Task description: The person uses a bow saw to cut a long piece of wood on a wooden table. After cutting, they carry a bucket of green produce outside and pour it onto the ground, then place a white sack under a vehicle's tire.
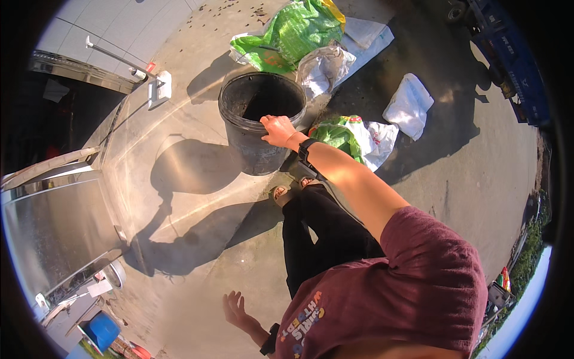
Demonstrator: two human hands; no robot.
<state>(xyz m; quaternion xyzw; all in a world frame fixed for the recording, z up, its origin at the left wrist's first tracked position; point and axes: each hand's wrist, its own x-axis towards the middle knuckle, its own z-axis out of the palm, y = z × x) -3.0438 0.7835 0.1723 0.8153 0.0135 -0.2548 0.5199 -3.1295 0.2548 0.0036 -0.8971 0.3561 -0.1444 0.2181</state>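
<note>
A big black bucket (254,149) stands upright on the concrete, its inside dark, so I cannot make out what it holds. My right hand (278,130) is closed over the bucket's near rim, fingers curled across the edge. A dark watch or band is on that wrist. My left hand (237,309) hangs low and away from the bucket, fingers apart, holding nothing. Beside the bucket on the right lies a crumpled green and white sack (344,136). Past the bucket are a large green woven sack (305,33) and a whitish crumpled bag (326,69).
A white sack (409,106) lies in shadow on the right. Beyond it stands a blue vehicle (514,57). On the left are a metal post on a white base (160,90), a dark doorway and a metal panel (63,221). A blue container (101,331) is at lower left.
</note>
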